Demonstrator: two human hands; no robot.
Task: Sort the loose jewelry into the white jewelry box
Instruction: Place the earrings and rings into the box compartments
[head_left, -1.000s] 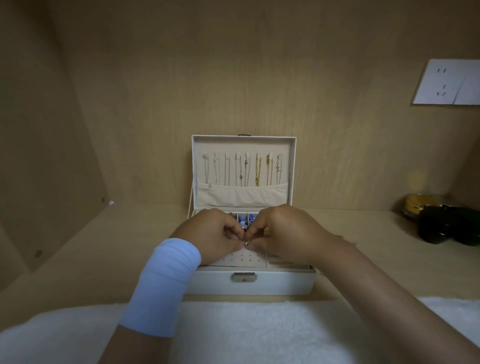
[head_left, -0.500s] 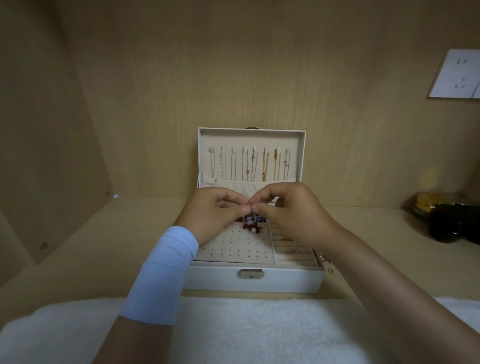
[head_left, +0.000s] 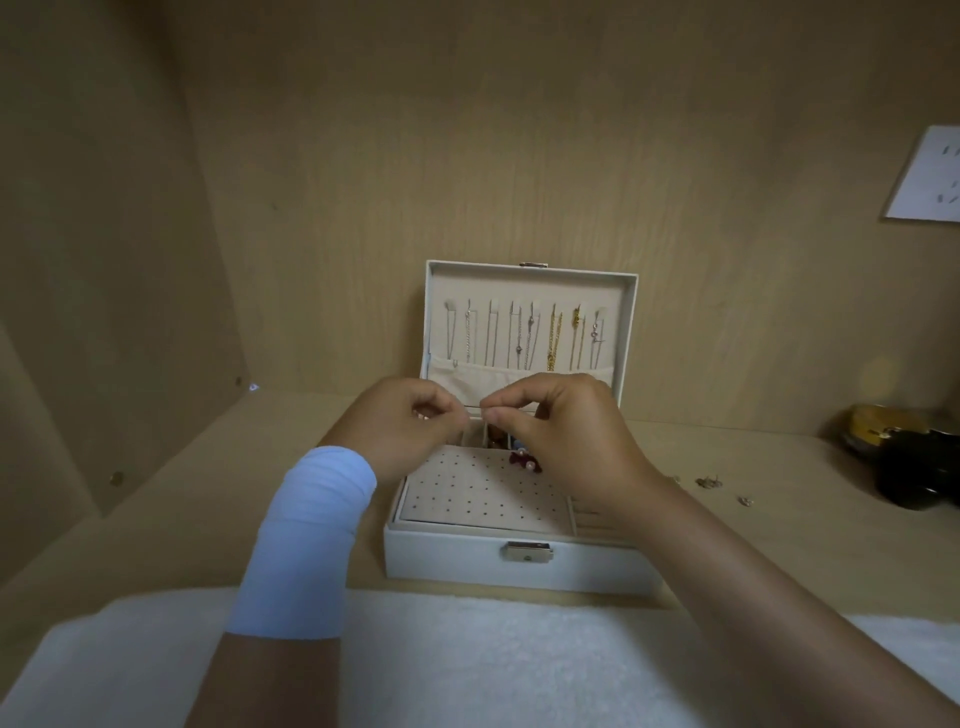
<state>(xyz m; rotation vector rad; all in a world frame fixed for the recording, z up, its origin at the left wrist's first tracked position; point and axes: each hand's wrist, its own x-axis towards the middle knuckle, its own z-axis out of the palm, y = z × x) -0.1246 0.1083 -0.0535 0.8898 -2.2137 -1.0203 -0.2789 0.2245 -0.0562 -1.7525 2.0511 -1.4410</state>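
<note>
Together, the left hand (head_left: 415, 428) and right hand (head_left: 563, 434) pinch a tiny piece, hidden between them, above the open jewelry box (head_left: 519, 569); keep both pinches firm while lowering it. More loose jewelry (head_left: 709, 482) lies rightward on the bench (head_left: 753, 551).

Matt wood shelf (head_left: 156, 519), fluffy cloth (head_left: 467, 665).

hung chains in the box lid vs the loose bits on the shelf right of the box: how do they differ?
Place: the thin silver and gold chains hang inside the open lid of the white jewelry box; the small loose metal pieces lie on the pale wooden shelf, outside the box. Pose: the chains hang straight in a row; the pieces lie scattered. Size: the chains are long, the pieces tiny. Both look metallic.
</note>
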